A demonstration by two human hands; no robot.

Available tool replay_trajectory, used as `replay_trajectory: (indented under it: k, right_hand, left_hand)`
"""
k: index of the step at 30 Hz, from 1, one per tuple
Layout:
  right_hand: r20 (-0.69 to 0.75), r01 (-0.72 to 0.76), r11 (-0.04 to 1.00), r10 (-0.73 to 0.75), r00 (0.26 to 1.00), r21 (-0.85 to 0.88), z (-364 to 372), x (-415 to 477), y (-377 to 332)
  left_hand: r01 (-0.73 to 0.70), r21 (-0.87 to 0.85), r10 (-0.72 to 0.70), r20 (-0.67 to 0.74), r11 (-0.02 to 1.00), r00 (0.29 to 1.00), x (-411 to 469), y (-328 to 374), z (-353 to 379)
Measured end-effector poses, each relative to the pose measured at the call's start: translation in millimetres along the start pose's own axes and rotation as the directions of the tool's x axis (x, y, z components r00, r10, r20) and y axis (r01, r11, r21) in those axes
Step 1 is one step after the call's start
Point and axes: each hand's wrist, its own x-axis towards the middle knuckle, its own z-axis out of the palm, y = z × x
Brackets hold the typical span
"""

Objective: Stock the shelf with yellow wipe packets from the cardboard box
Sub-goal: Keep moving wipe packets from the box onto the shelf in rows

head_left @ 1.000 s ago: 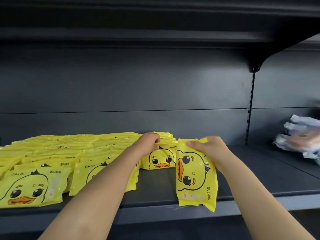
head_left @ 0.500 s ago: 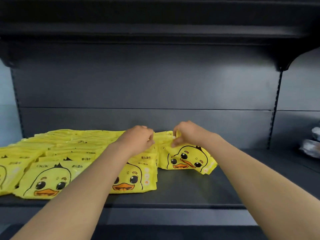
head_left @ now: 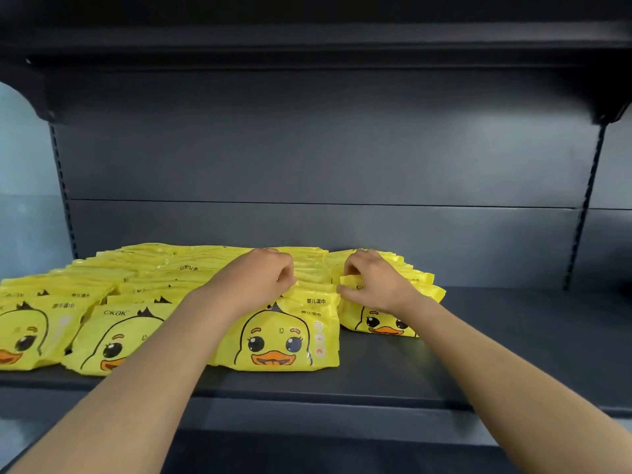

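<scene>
Several rows of yellow wipe packets with a cartoon duck face lie overlapped on the dark shelf [head_left: 496, 354], filling its left and middle. My left hand [head_left: 263, 278] rests with curled fingers on the top edges of the packets in the third row, behind its front packet [head_left: 278, 340]. My right hand [head_left: 371, 285] pinches the top edge of the front packet [head_left: 386, 325] of the rightmost row, thumb in front and fingers behind. The cardboard box is out of view.
The shelf's right part is bare dark metal up to a slotted upright [head_left: 584, 213]. Another slotted upright [head_left: 63, 189] stands at the left. An upper shelf [head_left: 307, 46] overhangs the packets. The back panel rises close behind the rows.
My right hand carried the packet it held upright at the shelf front back onto the rightmost row and now pinches its top edge. The left hand stayed on the neighbouring row. The view shifted left.
</scene>
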Motion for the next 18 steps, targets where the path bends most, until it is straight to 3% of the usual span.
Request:
replay_trajectory:
  k: [4,12,18]
  right_hand:
    - [-0.106,-0.070,0.990,0.057,0.993,-0.123,-4,-4,9]
    - [-0.173,-0.168,0.890,0.103,0.980,-0.423,3,-7,4]
    - [-0.194,-0.220,0.893,0.154,0.969,-0.392,10,-6,3]
  left_hand:
    - [-0.011,-0.033,0.011,0.008,0.999,1.000,-1,1,0]
    - [-0.032,-0.019,0.032,0.004,0.999,0.999,-7,0,0]
    - [-0.022,0.003,0.022,0.027,1.000,0.999,-9,4,4]
